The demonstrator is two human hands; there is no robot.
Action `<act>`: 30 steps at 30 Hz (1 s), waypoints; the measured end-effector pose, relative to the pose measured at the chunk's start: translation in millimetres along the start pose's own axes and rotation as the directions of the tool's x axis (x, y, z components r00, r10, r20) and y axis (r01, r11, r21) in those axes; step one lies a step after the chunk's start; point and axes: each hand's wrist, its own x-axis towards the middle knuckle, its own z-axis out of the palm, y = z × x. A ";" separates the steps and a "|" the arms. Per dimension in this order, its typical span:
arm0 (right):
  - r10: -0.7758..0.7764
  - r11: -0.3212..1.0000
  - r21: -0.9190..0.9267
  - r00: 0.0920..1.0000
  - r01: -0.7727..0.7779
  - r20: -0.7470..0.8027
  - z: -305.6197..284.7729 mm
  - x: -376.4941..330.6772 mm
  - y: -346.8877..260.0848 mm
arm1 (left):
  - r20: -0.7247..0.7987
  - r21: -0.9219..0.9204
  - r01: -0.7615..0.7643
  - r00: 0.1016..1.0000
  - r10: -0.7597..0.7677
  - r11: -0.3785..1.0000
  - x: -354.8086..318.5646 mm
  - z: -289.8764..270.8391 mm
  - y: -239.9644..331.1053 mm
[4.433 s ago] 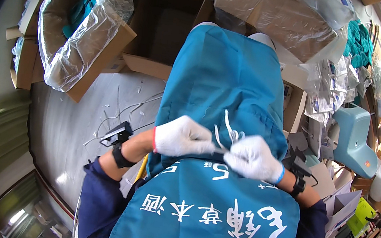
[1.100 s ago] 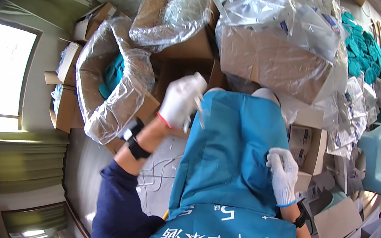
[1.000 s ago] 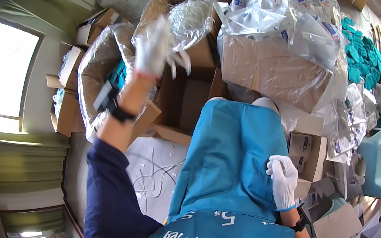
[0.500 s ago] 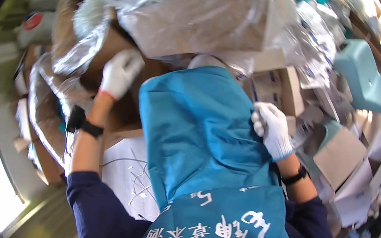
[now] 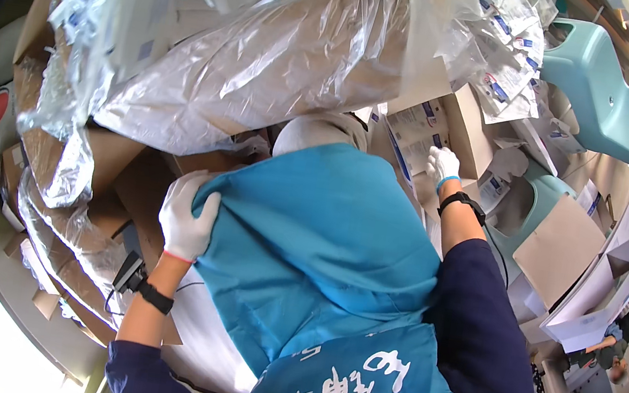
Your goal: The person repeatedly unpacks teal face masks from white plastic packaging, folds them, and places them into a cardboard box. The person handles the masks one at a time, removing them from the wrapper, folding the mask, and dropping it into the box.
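A blue apron point(image 5: 323, 246) with white lettering spreads over my front and lap. My left hand point(image 5: 189, 219), in a white knitted glove, is at the apron's upper left corner. Its thumb and fingers close round the cloth there, and folds run out from the grip. To the right, my right hand point(image 5: 442, 166), also gloved, is beside an open carton point(image 5: 465, 129) that holds flat printed packets point(image 5: 420, 131). Its fingers are curled; what they hold, if anything, is hidden. A pale rounded fabric thing point(image 5: 319, 134) shows past the apron's far edge.
Clear plastic sheeting point(image 5: 269, 61) drapes a large box ahead. Open brown cartons point(image 5: 121, 169) stand at left. White packets point(image 5: 503, 54) are piled at far right, near a light-blue plastic stool point(image 5: 601, 100). White cardboard boxes point(image 5: 599, 285) and a person point(image 5: 613, 359) are at right.
My left hand has come back toward me from the brown carton to the apron's corner. My right hand has left the apron's right edge and reached farther to the open carton. The view has shifted.
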 end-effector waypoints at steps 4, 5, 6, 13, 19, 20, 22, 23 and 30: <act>-0.179 0.983 -0.051 0.984 0.179 0.006 -34.8 84.8 40.9 | 0.072 -0.025 -0.042 0.996 0.044 0.999 23.6 -4.6 3.5; -0.258 0.965 -0.050 0.966 0.259 0.022 -28.5 92.1 41.0 | 0.082 -0.026 -0.034 0.996 0.036 0.999 22.6 -5.2 2.9; -0.120 0.988 0.085 0.989 0.127 -0.083 -23.8 100.1 38.5 | 0.093 -0.028 -0.029 0.995 0.031 0.999 23.0 -5.2 2.1; 0.086 0.970 0.237 0.984 -0.049 -0.153 8.3 92.9 3.9 | 0.116 -0.014 0.024 0.993 -0.022 1.000 28.2 -3.3 11.4; -0.080 0.996 -0.070 0.928 0.058 -0.363 48.0 48.4 -34.7 | 0.104 -0.002 0.023 0.994 -0.023 1.000 31.7 -1.0 19.0; -0.147 0.984 -0.149 0.915 0.097 -0.375 56.8 34.5 -42.9 | 0.094 -0.007 0.025 0.995 -0.024 1.000 29.2 -0.1 20.0; -0.497 0.604 -0.741 0.865 0.293 -0.063 22.2 54.5 -37.4 | 0.100 -0.010 -0.007 0.995 0.008 1.000 41.5 -0.6 28.5; -0.511 0.620 -0.742 0.849 0.253 -0.137 26.4 42.6 -39.3 | 0.091 0.004 -0.005 0.996 0.004 1.000 42.8 0.6 31.1; -0.644 0.715 -0.462 0.752 0.524 -0.143 4.0 -108.3 -63.1 | -0.137 -0.017 -0.163 0.978 0.159 0.987 31.9 21.9 35.6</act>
